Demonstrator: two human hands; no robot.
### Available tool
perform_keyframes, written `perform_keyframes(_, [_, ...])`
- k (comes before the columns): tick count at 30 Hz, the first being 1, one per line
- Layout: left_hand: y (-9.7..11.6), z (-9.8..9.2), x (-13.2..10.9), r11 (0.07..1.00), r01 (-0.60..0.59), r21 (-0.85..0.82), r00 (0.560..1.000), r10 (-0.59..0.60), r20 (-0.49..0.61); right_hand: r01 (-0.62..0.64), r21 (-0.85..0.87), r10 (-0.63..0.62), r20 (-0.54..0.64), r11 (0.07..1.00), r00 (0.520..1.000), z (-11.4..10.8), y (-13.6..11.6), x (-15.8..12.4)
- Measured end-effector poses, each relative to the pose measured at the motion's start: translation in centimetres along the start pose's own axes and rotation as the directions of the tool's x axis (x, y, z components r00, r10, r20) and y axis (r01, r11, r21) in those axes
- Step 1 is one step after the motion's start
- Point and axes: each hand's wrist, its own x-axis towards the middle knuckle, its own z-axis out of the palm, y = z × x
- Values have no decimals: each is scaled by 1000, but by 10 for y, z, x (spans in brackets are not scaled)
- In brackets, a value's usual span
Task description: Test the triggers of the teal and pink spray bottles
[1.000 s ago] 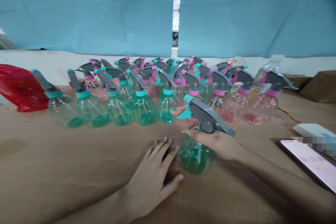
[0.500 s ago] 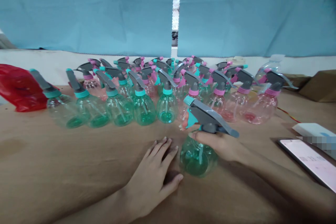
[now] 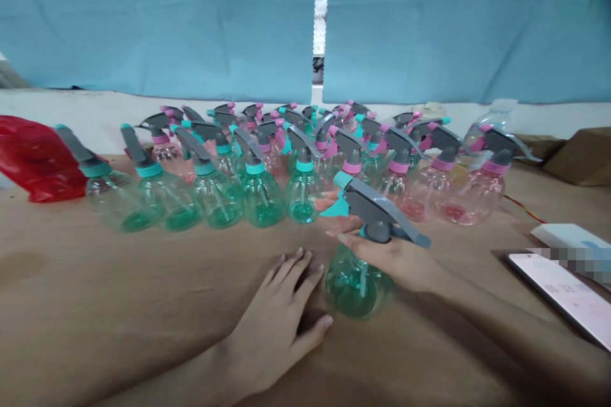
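Nearest in, the left hand (image 3: 281, 318) lies flat on the brown desk (image 3: 119, 305), fingers released and spread, thumb just beside the base of the green see-through plastic spray bottle (image 3: 358, 283); touching or not, can't tell. The bottle stands upright, right of that hand, and the right hand (image 3: 396, 261) is the one on it: fingers clenched round the neck under the grey trigger head (image 3: 382, 210), teal nozzle pointing left and away. The bottle hides its fingertips. A white-screened phone (image 3: 563, 296) is cut off at right. Behind stand rows of green spray bottles (image 3: 260, 194) and pink spray bottles (image 3: 443, 194), blurred; farthest, a blue curtain (image 3: 167, 19).
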Motion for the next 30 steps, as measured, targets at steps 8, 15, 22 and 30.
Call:
perform_keyframes(8, [0,-3,1,1000,8,16,999,-9,52,-45,-95,43,-31,994,999,0,4,-1])
perform_keyframes(15, [1,-2,1,1000,6,-1,1000,-6,15,-16,-81,15,-14,997,1000,0,3,0])
perform_keyframes(22, [1,-3,1,1000,6,12,999,-7,35,33,-69,-35,-30,997,999,0,3,1])
perform_keyframes(30, [1,-4,2,1000,13,11,998,-14,62,9,-81,-10,-12,997,1000,0,1,1])
